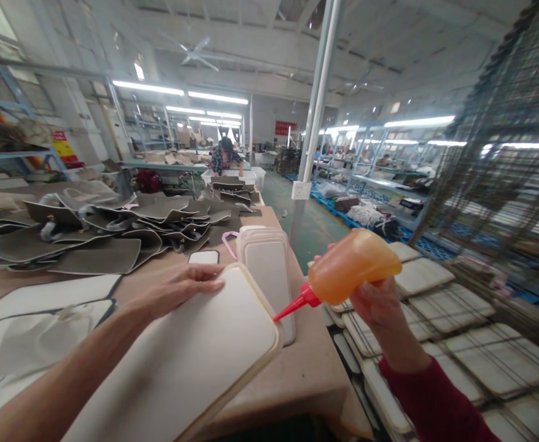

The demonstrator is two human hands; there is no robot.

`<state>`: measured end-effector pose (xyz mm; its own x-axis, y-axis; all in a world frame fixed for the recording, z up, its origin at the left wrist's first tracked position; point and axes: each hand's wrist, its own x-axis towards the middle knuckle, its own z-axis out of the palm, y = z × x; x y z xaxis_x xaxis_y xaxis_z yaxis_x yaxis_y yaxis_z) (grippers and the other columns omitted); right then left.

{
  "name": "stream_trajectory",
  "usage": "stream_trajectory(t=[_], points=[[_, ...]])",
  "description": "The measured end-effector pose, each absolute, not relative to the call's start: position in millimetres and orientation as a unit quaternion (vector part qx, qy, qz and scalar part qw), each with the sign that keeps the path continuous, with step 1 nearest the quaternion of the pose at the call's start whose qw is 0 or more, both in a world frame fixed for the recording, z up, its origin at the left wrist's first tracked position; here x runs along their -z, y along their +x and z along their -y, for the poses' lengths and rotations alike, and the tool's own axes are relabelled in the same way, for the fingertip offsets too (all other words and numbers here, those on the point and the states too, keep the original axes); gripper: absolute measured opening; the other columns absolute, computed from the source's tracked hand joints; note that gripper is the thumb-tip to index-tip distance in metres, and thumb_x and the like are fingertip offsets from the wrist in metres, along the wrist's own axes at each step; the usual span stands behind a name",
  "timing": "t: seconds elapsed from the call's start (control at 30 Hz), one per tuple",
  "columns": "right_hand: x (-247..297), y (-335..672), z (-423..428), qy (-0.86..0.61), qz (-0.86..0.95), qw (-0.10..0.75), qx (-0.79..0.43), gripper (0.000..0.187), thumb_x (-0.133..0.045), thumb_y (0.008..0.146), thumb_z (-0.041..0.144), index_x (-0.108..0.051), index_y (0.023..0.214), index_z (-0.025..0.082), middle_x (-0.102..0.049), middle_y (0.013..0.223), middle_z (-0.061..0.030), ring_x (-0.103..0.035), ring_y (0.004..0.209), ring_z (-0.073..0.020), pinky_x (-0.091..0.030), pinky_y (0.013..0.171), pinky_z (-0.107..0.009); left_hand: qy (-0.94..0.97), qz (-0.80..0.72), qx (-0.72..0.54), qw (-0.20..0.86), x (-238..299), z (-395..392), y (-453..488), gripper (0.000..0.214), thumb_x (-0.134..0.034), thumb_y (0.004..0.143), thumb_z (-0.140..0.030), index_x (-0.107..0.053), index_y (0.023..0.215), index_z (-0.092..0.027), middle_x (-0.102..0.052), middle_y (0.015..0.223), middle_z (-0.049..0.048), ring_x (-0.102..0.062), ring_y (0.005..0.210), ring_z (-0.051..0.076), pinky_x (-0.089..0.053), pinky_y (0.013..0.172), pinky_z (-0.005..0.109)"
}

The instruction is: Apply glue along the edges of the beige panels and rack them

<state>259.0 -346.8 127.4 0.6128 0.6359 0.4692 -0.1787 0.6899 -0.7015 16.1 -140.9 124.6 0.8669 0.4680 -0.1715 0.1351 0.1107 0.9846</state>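
Observation:
My left hand [200,281] pinches the far edge of a large white panel [191,362] with rounded corners and a yellowish rim. The panel is tilted above the table. In my right hand [377,307] is an orange squeeze bottle [352,267], tipped over with its red nozzle [292,305] pointing down to the left. The nozzle tip meets, or comes very close to, the panel's rim near its right corner. Behind that corner lies a stack of smaller white panels [267,264]. My right fingers are partly hidden by the bottle.
Grey-brown sheet pieces [159,221] are heaped at the left of the brown-covered table [315,362]. White dark-edged panels [53,301] lie nearer. Wire racks [485,344] with pale panels stand right, beside a post [318,92]. A person [226,158] bends over a far table.

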Motion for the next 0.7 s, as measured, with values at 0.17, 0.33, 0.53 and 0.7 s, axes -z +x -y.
stream_trajectory(t=[0.17, 0.33, 0.53, 0.7], points=[[-120.2, 263.9, 347.1, -0.289, 0.389, 0.845, -0.229, 0.067, -0.086, 0.045, 0.020, -0.061, 0.107, 0.026, -0.072, 0.099, -0.0039, -0.067, 0.094, -0.0280, -0.049, 0.090, -0.054, 0.645, -0.243, -0.130, 0.713, -121.7, 137.5, 17.6, 0.036, -0.074, 0.068, -0.023, -0.072, 0.104, -0.019, -0.073, 0.080, 0.0091, -0.068, 0.064, 0.026, -0.053, 0.051, 0.030], [-112.7, 262.7, 347.8, -0.279, 0.366, 0.861, -0.217, 0.069, -0.086, 0.043, 0.016, -0.061, 0.107, 0.025, -0.073, 0.096, -0.0033, -0.067, 0.095, -0.0284, -0.048, 0.093, -0.054, 0.621, -0.264, -0.151, 0.722, -118.0, 132.4, 15.1, 0.040, -0.075, 0.065, -0.020, -0.071, 0.104, -0.019, -0.073, 0.074, 0.0084, -0.069, 0.064, 0.028, -0.054, 0.050, 0.032], [-106.3, 240.6, 345.5, -0.285, 0.296, 0.878, -0.245, 0.060, -0.086, 0.046, 0.029, -0.066, 0.102, 0.025, -0.074, 0.091, -0.0049, -0.066, 0.099, -0.0301, -0.047, 0.095, -0.053, 0.579, -0.278, -0.239, 0.728, -112.4, 120.2, 19.2, 0.029, -0.075, 0.068, -0.018, -0.069, 0.097, -0.016, -0.072, 0.077, 0.0080, -0.067, 0.059, 0.021, -0.055, 0.049, 0.028], [-98.4, 233.1, 336.7, -0.276, 0.249, 0.904, -0.211, 0.047, -0.080, 0.058, 0.046, -0.067, 0.099, 0.027, -0.072, 0.103, -0.0016, -0.066, 0.097, -0.0236, -0.047, 0.095, -0.045, 0.437, -0.340, -0.407, 0.726, -98.8, 93.6, 24.7, 0.006, -0.062, 0.078, -0.007, -0.063, 0.074, -0.011, -0.067, 0.061, 0.0044, -0.060, 0.046, 0.013, -0.052, 0.044, 0.021]])
